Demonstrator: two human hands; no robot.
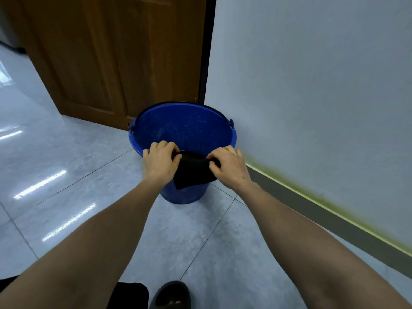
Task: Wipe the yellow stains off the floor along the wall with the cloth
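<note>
A black cloth [192,172] hangs over the near rim of a blue bucket [185,128]. My left hand [161,159] pinches the cloth's left end and my right hand [227,166] pinches its right end, both at the rim. A yellow stain [312,192] runs along the foot of the pale wall just above the grey skirting board [296,197], from beside the bucket toward the lower right.
The bucket stands on a glossy grey tiled floor [66,170] in the corner by the wall [312,85]. A brown wooden door [116,54] stands behind it. My dark shoe [171,295] is at the bottom edge.
</note>
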